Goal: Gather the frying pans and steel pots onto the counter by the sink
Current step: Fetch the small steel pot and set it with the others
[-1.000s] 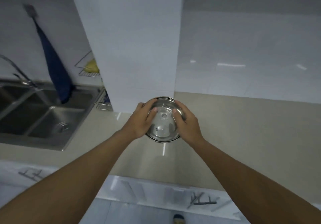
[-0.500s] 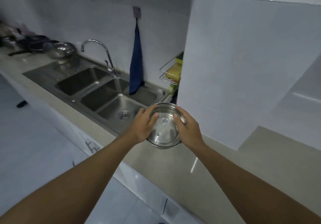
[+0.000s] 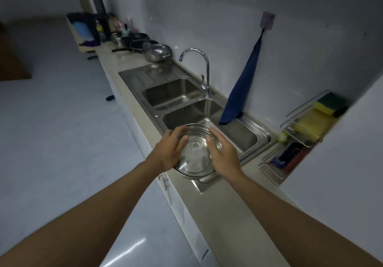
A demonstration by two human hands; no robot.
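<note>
- Left hand point(image 3: 169, 149) and right hand point(image 3: 224, 156) clamp the round, glass-lidded steel pot point(image 3: 195, 156) from both sides.
- It's held above the double steel sink's point(image 3: 251, 137) near edge.

Beige counter point(image 3: 226, 210) bears sink point(image 3: 157, 74), steel bowl point(image 3: 158, 52) (far end), pans point(image 3: 139, 44).

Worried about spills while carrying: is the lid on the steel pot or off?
On. The glass lid sits level on the rim of the steel pot, with the left hand and right hand gripping its sides.
</note>
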